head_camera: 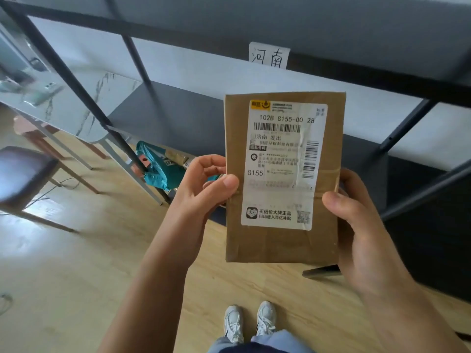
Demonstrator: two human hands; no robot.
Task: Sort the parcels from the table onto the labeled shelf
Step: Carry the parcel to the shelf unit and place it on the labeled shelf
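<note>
Brown paper parcel (283, 179) stands upright, left hand (204, 184) and right hand (356, 220) each clamped on an edge. Its shipping label (283, 164) faces the person, likely for matching to the shelf tag (269, 56).

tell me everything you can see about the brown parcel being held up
The brown parcel is a flat kraft-paper packet, creased, held upright in front of the shelf. A white shipping label with barcodes, "G155" and a QR code covers most of its face. The left hand pinches its left edge, the right hand its right edge.
</note>
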